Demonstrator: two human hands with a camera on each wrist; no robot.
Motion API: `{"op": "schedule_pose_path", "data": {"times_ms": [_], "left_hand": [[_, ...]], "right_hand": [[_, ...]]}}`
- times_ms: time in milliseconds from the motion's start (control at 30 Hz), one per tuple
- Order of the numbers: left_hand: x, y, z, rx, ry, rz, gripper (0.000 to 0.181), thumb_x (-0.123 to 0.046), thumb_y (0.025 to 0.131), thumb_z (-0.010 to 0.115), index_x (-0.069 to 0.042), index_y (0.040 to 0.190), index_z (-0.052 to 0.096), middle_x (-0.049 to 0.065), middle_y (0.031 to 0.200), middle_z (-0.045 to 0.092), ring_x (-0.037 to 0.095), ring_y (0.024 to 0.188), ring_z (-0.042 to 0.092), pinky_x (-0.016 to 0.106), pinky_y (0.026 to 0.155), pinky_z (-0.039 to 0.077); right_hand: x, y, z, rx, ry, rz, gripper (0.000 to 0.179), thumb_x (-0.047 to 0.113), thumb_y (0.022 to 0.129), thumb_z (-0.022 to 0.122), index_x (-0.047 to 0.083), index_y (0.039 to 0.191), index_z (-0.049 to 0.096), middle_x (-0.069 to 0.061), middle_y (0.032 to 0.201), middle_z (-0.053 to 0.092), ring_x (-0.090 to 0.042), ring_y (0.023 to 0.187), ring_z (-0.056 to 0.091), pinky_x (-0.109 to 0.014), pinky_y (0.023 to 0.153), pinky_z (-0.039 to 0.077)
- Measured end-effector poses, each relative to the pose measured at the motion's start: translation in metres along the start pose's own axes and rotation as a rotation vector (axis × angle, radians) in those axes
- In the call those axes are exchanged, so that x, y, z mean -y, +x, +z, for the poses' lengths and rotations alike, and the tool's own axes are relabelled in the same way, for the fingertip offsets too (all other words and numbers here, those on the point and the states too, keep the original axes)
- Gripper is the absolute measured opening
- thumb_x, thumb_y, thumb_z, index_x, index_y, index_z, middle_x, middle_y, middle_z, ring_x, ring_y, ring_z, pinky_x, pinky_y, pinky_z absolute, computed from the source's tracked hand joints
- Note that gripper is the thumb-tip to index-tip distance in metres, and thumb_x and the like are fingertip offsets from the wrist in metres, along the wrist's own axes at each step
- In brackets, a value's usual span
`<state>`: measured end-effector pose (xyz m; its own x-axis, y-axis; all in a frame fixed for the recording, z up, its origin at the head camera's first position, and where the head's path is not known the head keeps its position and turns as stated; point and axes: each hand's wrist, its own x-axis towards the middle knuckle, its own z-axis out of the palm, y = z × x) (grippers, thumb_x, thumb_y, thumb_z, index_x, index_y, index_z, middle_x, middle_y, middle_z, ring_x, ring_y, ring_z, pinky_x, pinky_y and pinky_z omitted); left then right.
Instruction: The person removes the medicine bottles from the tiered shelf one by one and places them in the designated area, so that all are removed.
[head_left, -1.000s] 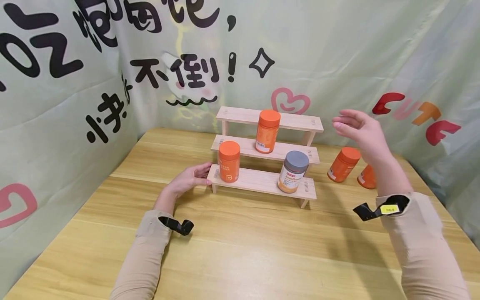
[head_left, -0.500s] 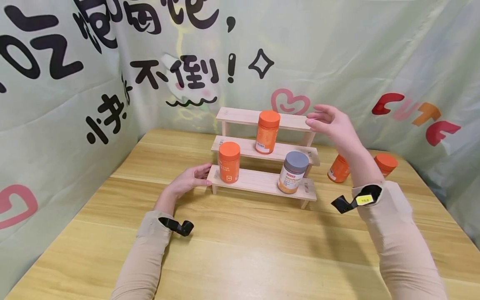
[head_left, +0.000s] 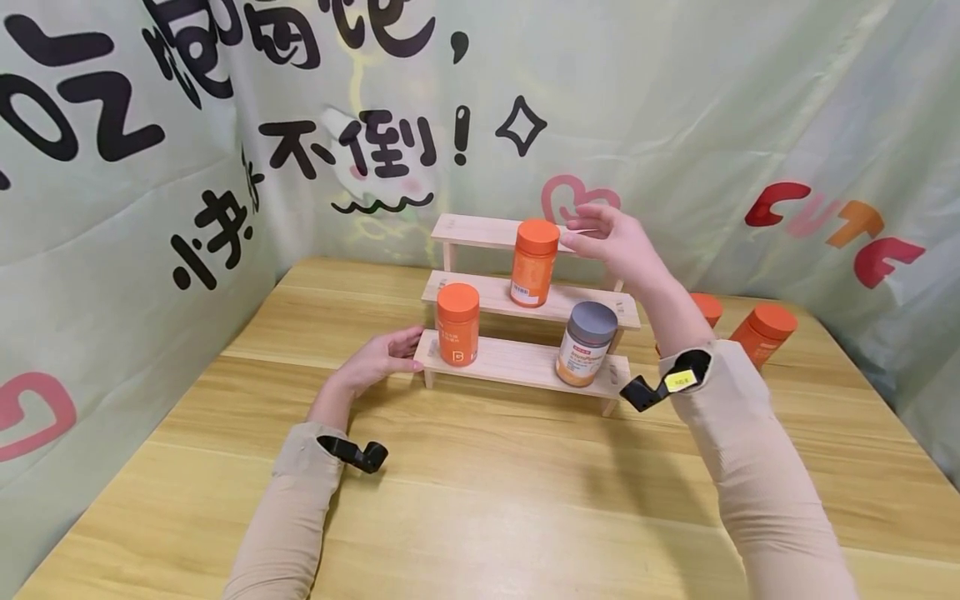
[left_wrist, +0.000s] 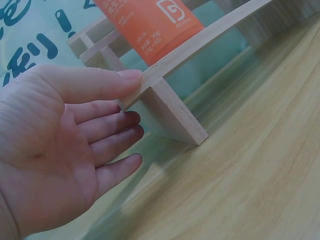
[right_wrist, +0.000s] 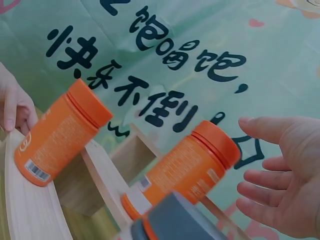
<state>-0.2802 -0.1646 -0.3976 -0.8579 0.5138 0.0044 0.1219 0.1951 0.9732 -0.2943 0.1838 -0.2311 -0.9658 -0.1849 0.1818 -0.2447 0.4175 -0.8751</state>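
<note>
A three-step wooden rack stands on the table. An orange bottle and a grey-capped bottle sit on its bottom step, and another orange bottle on the middle step. My left hand rests with straight fingers against the bottom step's left end, thumb on the board's corner. My right hand hovers open just right of the middle-step bottle's cap, not touching it.
Two more orange bottles stand on the wooden table to the right of the rack, the nearer one partly hidden by my right arm. Printed green cloth walls close in the back and both sides.
My right hand has swept left from above the loose bottles to beside the middle-step bottle's cap. The left hand has stayed at the rack's end.
</note>
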Motion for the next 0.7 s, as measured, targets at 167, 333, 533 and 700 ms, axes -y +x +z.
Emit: {"op": "schedule_pose_path", "data": {"times_ms": [167,333,533,700], "left_hand": [[0.000,-0.001,0.001,-0.002,-0.002,-0.003,0.076,-0.004,0.083,0.063,0.006,0.144,0.019,0.022,0.149,0.022,0.035,0.135,0.024,0.044,0.111,0.019],[-0.001,-0.002,0.001,-0.003,0.003,0.006,0.075,-0.004,0.084,0.063,0.008,0.144,0.019,0.023,0.148,0.022,0.036,0.135,0.024,0.045,0.110,0.020],[-0.002,-0.002,0.001,-0.004,0.004,0.003,0.075,-0.003,0.084,0.062,0.008,0.143,0.019,0.024,0.148,0.021,0.037,0.135,0.023,0.045,0.110,0.020],[-0.002,-0.001,0.001,0.000,0.002,-0.004,0.074,-0.003,0.084,0.062,0.008,0.144,0.018,0.023,0.148,0.021,0.036,0.135,0.024,0.044,0.110,0.020]], "right_hand": [[-0.001,0.007,0.011,0.023,-0.008,0.000,0.066,0.023,0.086,0.066,0.002,0.141,0.035,-0.016,0.133,0.047,-0.028,0.119,0.046,-0.040,0.101,0.038],[-0.004,0.013,0.019,0.049,-0.032,0.017,0.068,0.023,0.085,0.066,0.002,0.141,0.034,-0.016,0.135,0.045,-0.030,0.119,0.045,-0.042,0.100,0.039],[-0.006,0.017,0.025,0.079,-0.065,0.038,0.067,0.022,0.084,0.068,0.003,0.139,0.036,-0.014,0.129,0.049,-0.029,0.114,0.046,-0.041,0.095,0.043],[-0.005,0.018,0.030,0.078,-0.084,0.043,0.065,0.021,0.084,0.069,0.003,0.138,0.038,-0.014,0.125,0.050,-0.028,0.109,0.047,-0.039,0.093,0.044]]}}
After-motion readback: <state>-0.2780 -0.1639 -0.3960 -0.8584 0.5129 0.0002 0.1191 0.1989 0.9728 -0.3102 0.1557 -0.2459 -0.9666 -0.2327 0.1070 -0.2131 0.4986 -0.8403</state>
